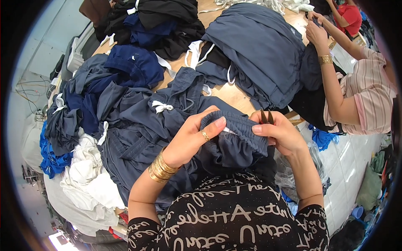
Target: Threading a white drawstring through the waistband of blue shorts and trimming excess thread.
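Note:
Close in front of my body I hold the gathered elastic waistband [247, 124] of a slate-grey garment. My left hand [188, 138] grips its left side, the thumb pressed on top of the fabric. At the other side, my right hand [282, 133] pinches the waistband between thumb and fingers. Dark pointed thread snips [267, 118] stick up out of that same hand, their two tips slightly apart. A small white label or thread shows inside the waistband. The rest of the garment hangs below, partly hidden behind my hands.
Slate-grey garments with a white tie [162, 107] lie on the wooden table [234, 93]. Beyond are a large grey pile [251, 46], black garments [167, 19] and navy ones [134, 67]. White cloth [90, 175] lies at the left. A co-worker's arm [335, 83] is at the right.

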A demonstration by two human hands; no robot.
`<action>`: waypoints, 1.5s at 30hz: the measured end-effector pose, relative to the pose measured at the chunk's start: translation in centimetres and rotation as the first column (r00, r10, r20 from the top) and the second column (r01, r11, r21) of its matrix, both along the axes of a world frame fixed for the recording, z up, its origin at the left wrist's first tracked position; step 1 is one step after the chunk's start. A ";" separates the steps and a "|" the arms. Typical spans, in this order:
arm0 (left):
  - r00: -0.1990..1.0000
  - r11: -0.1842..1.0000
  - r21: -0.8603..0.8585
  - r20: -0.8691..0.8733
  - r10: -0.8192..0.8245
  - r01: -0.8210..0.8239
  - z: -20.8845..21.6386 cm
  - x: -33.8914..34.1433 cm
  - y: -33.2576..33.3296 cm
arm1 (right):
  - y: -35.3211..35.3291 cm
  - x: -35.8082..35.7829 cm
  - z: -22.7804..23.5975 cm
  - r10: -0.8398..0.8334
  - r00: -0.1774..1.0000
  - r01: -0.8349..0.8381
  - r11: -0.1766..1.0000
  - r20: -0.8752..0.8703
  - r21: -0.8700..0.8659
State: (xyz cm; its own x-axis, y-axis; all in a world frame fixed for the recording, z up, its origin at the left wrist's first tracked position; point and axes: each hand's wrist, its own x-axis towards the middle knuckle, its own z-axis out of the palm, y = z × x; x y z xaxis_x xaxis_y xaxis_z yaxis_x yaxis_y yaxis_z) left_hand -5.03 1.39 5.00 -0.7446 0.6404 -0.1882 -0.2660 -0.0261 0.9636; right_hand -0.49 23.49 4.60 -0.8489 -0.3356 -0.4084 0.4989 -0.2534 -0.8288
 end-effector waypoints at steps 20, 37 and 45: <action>0.952 0.993 -0.001 0.287 0.110 -0.115 -1.5 -4.6 5.0 | 6.9 -1.6 -7.0 -0.144 0.989 0.143 0.989 -0.025 -0.038; 0.964 0.998 0.037 0.262 0.047 -0.058 -5.1 -6.4 11.2 | 8.8 -5.6 -9.3 -0.328 0.785 0.532 0.792 -0.525 0.300; 0.940 0.990 0.026 0.317 0.126 -0.141 -6.2 -6.2 11.4 | 7.7 -6.0 -9.9 -0.297 0.578 0.788 0.445 -0.760 0.426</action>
